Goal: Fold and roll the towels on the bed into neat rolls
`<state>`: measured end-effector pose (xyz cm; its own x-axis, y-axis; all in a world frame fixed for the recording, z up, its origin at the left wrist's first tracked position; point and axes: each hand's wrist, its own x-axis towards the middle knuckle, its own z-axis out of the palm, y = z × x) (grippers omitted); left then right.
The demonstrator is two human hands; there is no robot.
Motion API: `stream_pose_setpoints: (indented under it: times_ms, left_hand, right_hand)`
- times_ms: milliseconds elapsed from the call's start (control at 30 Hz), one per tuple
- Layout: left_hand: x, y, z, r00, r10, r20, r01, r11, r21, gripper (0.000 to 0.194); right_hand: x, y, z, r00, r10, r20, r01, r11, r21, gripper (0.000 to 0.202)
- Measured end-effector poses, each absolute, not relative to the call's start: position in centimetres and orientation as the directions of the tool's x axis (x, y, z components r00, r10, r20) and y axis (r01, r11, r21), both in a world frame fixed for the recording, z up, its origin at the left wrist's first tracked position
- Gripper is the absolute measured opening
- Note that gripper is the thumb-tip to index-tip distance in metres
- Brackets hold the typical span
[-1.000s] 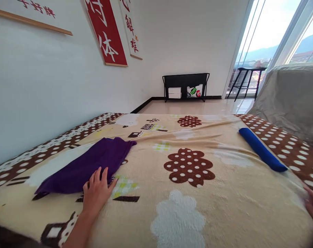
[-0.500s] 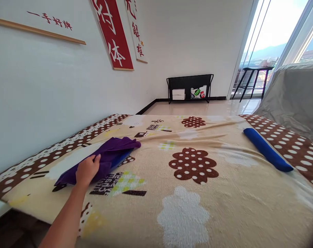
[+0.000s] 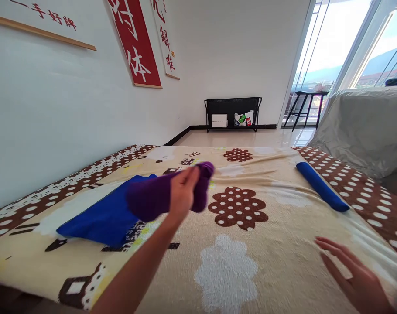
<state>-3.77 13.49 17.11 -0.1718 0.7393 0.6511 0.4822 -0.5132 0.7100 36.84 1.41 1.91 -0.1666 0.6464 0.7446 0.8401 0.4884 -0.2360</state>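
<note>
My left hand (image 3: 182, 194) is closed on a folded purple cloth (image 3: 149, 196), lifted over the blanket and smeared a little by motion. I cannot make out what kind of garment or fabric piece it is. Left of that hand, a flat folded blue cloth (image 3: 97, 218) lies on the blanket, its right end hidden behind the purple one. At the lower right, my right hand (image 3: 355, 274) is open and empty, fingers stretched out above the blanket. Beyond it lies a long blue roll (image 3: 323, 187), apparently cloth.
A cream blanket (image 3: 283, 244) with brown dotted borders covers the bed-like surface. Past its far edge stands a low black rack (image 3: 233, 107) holding a white box (image 3: 219, 120). A grey covered piece of furniture (image 3: 365, 126) is at the right, with a black stool (image 3: 311, 93) behind.
My left hand has lifted the purple cloth off the blue cloth and carried it right. My right hand has come into view at the lower right. The view has turned slightly right.
</note>
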Motion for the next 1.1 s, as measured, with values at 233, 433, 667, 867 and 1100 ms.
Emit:
stream_pose_setpoints:
  times_ms: [233, 433, 667, 867, 1100]
  left_hand:
    - [7.0, 5.3, 13.8, 0.592, 0.733, 0.333, 0.163, -0.515, 0.842, 0.024]
    - [4.2, 5.6, 13.1, 0.525, 0.832, 0.180, 0.321, -0.390, 0.863, 0.018]
    - [2.6, 5.9, 13.1, 0.459, 0.867, 0.194, 0.413, -0.402, 0.818, 0.018]
    - [1.2, 7.7, 12.0, 0.434, 0.770, 0.467, 0.765, -0.589, 0.261, 0.019]
    - [-1.0, 10.2, 11.8, 0.291, 0.822, 0.490, 0.878, -0.433, 0.204, 0.014]
  right_hand:
    - [27.5, 0.8, 4.4, -0.290, 0.566, 0.772, 0.781, 0.606, -0.150, 0.067]
    - [27.4, 1.1, 4.5, -0.473, 0.541, 0.695, 0.702, 0.708, -0.073, 0.060]
    - [29.9, 0.7, 6.7, -0.580, 0.436, 0.688, 0.713, 0.680, 0.169, 0.059]
    - [32.5, 1.6, 5.7, -0.444, 0.562, 0.698, 0.837, 0.538, 0.099, 0.061]
    - [33.3, 2.5, 2.9, -0.292, 0.641, 0.710, 0.879, 0.472, -0.065, 0.051]
